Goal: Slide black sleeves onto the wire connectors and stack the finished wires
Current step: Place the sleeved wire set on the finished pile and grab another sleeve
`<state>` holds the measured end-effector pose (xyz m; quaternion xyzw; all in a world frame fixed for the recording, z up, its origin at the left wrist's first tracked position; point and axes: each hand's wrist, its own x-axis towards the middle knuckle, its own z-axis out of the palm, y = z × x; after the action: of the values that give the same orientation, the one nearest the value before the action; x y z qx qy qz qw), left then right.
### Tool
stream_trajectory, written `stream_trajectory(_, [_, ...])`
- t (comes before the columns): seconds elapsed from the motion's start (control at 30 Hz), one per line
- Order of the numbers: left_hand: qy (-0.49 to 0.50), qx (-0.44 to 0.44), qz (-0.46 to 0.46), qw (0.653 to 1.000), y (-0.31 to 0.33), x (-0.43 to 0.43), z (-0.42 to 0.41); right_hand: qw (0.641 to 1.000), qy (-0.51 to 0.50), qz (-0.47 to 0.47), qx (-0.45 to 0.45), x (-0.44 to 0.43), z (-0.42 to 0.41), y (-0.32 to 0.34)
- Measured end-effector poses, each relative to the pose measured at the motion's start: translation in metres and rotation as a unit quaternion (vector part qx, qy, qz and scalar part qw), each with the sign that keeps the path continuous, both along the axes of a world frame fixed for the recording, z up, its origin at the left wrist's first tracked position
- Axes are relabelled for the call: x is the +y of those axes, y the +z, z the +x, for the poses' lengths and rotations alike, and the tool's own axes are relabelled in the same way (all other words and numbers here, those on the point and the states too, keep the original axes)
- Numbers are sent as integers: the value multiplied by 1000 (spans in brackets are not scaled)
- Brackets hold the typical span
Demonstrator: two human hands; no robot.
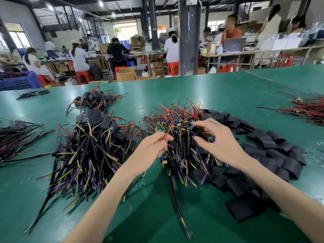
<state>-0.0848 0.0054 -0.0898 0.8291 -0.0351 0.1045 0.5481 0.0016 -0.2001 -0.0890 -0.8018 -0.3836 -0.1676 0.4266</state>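
Red wire (168,130) pinched by fingers of left hand (154,146); right hand (217,139) fingers spread, curved over wire pile (182,155); black sleeves (273,151) just right of them on green worktop (228,92).

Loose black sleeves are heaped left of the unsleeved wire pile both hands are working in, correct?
Not quite: the head view shows the loose black sleeves heaped right of the unsleeved wire pile that the left hand and right hand are working in.
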Motion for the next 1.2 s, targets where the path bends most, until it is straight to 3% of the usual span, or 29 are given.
stream_trajectory(0.23, [69, -93, 73, 991, 3, -2, -2, 1000, 15, -10, -10, 1, -1, -3])
stream_trajectory(0.4, [70, -110, 14, 991, 1, -8, -2, 1000, 26, -2, 0, 2, -1, -4])
stream_trajectory(0.53, [78, -106, 54, 990, -3, -14, -2, 999, 41, 8, 14, 3, -4, -3])
stream_trajectory(0.83, [122, -122, 11, 985, -2, -16, -2, 997, 70, 22, 24, 4, -8, -2])
stream_trajectory(1.2, [113, -164, 140, 970, -6, -17, -3, 997, 67, 20, -22, 1, -4, -2])
